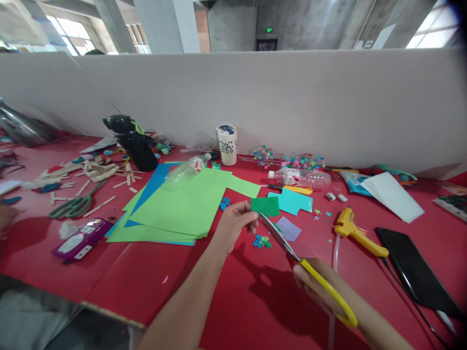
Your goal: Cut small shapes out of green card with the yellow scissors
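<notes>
Between its thumb and fingers my left hand [237, 221] pinches a small dark green piece of paper [266, 206] above the table. Yellow-handled scissors [317, 279] are in my right hand [310, 282], their blades pointing up and left. The blade tips come to the lower edge of the green paper; whether they touch it I cannot tell. Beneath the hands lie a small heap of blue and green paper stars [261, 241] and a lilac paper piece [290, 229]. Light blue paper pieces [292, 200] rest just behind.
Left of my hands are large light green sheets [182, 204], a purple device [83, 239] and green-handled scissors [75, 204]. A clear plastic bottle [301, 178] lies behind. On the right are a yellow glue gun [359, 233] and a black tablet-like slab [416, 267]. A white cup [227, 146] stands near the partition.
</notes>
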Demonstrator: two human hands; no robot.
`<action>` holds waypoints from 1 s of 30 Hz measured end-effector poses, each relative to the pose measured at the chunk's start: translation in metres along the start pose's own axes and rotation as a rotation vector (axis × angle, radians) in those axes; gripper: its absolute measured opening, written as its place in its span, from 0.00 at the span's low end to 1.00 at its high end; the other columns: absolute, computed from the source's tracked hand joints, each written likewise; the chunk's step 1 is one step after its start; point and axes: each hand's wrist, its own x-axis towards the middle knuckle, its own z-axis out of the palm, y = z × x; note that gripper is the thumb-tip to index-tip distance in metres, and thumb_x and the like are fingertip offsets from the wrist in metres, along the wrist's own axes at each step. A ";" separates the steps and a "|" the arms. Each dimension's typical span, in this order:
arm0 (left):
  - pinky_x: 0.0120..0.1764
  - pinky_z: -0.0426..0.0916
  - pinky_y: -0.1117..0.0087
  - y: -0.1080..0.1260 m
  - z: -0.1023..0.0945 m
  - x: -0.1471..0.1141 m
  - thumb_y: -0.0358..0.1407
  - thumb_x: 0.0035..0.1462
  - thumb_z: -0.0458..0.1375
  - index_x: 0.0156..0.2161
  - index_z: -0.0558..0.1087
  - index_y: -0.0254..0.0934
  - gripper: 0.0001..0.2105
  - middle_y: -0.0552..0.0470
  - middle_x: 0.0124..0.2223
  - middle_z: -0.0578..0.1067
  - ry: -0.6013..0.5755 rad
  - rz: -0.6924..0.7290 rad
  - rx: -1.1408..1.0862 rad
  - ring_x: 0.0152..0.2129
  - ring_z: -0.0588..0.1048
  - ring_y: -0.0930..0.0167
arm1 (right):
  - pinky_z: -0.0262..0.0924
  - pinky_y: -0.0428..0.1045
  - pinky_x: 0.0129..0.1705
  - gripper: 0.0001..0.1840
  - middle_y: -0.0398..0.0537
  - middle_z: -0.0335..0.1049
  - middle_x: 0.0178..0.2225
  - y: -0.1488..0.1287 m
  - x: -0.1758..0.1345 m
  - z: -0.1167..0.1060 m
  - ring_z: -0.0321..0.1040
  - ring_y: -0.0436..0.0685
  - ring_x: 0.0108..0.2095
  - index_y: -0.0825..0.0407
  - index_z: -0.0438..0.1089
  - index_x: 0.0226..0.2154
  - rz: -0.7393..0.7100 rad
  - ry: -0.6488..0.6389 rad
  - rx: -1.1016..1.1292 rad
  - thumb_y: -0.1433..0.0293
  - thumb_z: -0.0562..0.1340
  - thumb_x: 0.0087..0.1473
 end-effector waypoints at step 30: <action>0.18 0.58 0.77 -0.002 0.008 -0.002 0.34 0.47 0.56 0.28 0.68 0.33 0.05 0.55 0.20 0.69 0.040 0.056 0.020 0.14 0.65 0.79 | 0.39 0.39 0.09 0.29 0.31 0.47 0.07 0.003 0.000 0.002 0.46 0.43 0.07 0.52 0.56 0.21 -0.057 0.015 0.036 0.42 0.47 0.47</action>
